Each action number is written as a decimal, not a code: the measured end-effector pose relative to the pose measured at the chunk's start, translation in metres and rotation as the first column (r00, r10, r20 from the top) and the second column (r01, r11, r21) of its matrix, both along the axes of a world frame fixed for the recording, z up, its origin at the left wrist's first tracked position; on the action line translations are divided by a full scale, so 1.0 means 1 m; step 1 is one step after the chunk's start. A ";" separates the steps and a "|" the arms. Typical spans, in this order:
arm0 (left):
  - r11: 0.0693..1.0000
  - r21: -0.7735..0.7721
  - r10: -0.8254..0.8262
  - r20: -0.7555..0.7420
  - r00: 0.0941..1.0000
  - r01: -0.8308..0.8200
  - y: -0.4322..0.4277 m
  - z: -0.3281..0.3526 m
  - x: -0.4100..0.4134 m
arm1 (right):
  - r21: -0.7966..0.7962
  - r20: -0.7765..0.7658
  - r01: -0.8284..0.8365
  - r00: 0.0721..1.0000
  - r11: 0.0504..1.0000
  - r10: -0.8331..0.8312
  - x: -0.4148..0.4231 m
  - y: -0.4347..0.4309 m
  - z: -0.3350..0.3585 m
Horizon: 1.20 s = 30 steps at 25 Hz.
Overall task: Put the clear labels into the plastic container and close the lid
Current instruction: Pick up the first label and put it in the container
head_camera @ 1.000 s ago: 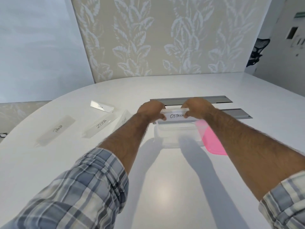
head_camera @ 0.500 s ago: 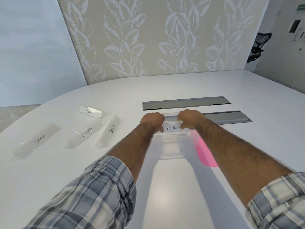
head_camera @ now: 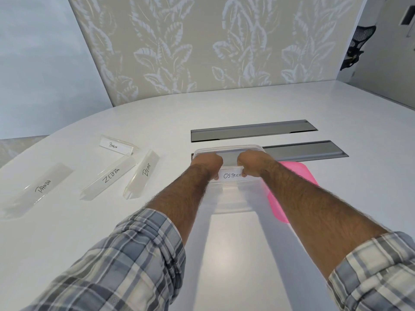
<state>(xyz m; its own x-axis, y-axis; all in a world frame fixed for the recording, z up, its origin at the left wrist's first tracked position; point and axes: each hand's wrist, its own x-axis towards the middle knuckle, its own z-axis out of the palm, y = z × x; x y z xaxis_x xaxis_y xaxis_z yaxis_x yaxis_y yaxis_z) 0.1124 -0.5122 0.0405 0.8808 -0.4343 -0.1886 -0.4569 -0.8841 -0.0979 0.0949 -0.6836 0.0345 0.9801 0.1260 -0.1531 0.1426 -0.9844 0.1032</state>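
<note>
A clear plastic container (head_camera: 233,205) stands open on the white table, straight ahead. My left hand (head_camera: 207,162) and my right hand (head_camera: 252,161) each grip one end of a clear label marked OSTRICH (head_camera: 231,175), held inside the container's opening. A pink lid (head_camera: 294,176) lies flat just right of the container, partly hidden by my right forearm. To the left lie several more clear labels: PANDA (head_camera: 41,187), ZEBRA (head_camera: 110,176), BEAR (head_camera: 144,172) and PENGUIN (head_camera: 116,145).
Two grey metal slot covers (head_camera: 251,130) (head_camera: 314,150) are set into the table behind the container. A leaf-patterned wall panel rises at the table's far edge. A dark office chair (head_camera: 358,41) stands far right.
Both hands have come lower and nearer with the OSTRICH label, from above the container's far rim down into its opening. The view has tilted, so the loose labels show more fully.
</note>
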 end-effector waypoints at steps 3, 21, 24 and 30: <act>1.000 0.004 0.006 0.014 1.000 -0.006 0.001 -0.004 0.002 | 0.016 0.002 0.001 1.000 1.000 -0.001 0.002 0.000 -0.005; 0.999 0.043 -0.036 0.121 0.992 0.031 0.004 -0.011 0.001 | 0.122 0.056 0.037 0.997 0.992 -0.044 0.006 -0.002 -0.016; 0.999 -0.012 -0.031 0.093 0.995 0.032 0.013 -0.003 -0.004 | 0.114 0.077 0.028 0.996 0.993 -0.037 0.002 -0.003 -0.007; 0.965 -0.233 -0.085 0.157 0.984 0.121 0.053 0.025 -0.019 | 0.145 0.171 0.003 0.985 0.989 -0.028 -0.009 0.018 0.028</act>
<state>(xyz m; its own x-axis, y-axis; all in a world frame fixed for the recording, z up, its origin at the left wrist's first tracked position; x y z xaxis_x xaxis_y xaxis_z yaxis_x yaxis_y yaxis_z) 0.0936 -0.4594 0.0660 0.8391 -0.5409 0.0584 -0.5434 -0.8385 0.0403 0.0858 -0.6655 0.0620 0.9922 0.1189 0.0363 0.1196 -0.9927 -0.0181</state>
